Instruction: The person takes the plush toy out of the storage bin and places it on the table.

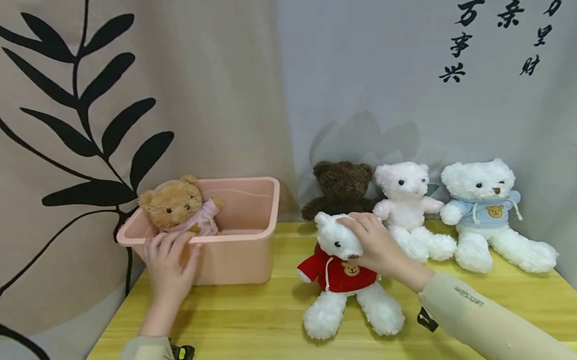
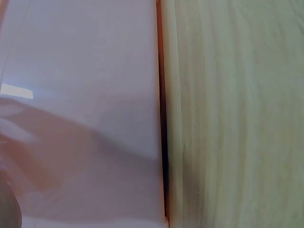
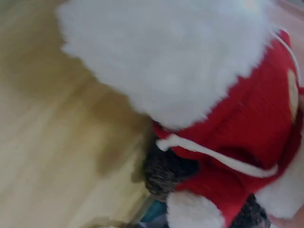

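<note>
My left hand [image 1: 172, 264] holds the front rim of a pink plastic bin [image 1: 241, 261], its fingertips at the rim's edge. Inside the bin leans a tan teddy bear [image 1: 177, 205] in a pale pink top. My right hand [image 1: 377, 243] grips the head of a white teddy bear [image 1: 326, 316] in a red hoodie [image 3: 256, 114], which is on the table with its legs toward me. The right wrist view is filled by its white fur and red cloth. In the left wrist view the bin's smooth wall [image 2: 85, 61] stands close beside the wood.
Behind the red-clad bear sits a dark brown teddy bear [image 1: 341, 184], partly hidden. To its right are a pale pink-white bear [image 1: 402, 183] and a white bear in a blue hoodie [image 1: 489, 213]. A printed curtain [image 1: 214, 84] hangs behind the wooden table [image 1: 240, 334].
</note>
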`<state>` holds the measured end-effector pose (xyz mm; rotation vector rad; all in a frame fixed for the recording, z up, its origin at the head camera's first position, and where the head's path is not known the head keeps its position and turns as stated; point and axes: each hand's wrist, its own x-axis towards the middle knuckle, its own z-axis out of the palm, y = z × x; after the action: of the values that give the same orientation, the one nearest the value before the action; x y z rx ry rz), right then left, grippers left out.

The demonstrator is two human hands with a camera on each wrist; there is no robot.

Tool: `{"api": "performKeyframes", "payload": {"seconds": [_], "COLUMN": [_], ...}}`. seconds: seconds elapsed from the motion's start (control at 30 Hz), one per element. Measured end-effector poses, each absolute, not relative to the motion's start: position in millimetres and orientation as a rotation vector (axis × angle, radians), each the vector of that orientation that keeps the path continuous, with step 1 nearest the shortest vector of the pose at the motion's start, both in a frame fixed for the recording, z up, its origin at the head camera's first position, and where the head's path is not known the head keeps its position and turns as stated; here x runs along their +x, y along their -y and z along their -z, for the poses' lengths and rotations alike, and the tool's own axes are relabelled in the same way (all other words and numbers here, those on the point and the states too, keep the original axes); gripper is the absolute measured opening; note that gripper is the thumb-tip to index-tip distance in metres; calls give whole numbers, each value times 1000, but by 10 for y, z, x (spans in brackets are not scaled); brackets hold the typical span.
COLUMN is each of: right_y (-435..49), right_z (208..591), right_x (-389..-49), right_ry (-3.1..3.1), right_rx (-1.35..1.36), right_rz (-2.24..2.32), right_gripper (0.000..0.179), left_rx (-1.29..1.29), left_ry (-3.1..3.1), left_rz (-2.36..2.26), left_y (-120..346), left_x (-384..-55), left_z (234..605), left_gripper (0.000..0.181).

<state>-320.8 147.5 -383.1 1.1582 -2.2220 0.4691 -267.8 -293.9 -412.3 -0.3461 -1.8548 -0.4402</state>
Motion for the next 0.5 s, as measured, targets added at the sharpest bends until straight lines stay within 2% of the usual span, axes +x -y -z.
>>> {"api": "performKeyframes", "payload": {"seconds": [0.23, 0.5], "right_y": [-1570, -1620], "right_z": [3701, 3661], "right_x": [-3270, -3344], "right_ry": [2474, 2495], "right_rx": [1094, 1088], "right_rz": [-552, -531], "right_gripper": [98, 100], "left_rx": [-335, -320], "left_ry": [1846, 1864], "left_rz": [439, 432], "left_y": [2896, 2879], "left_x": [-2684, -2677], "left_z": [4135, 4127], "left_gripper": [43, 43]}}
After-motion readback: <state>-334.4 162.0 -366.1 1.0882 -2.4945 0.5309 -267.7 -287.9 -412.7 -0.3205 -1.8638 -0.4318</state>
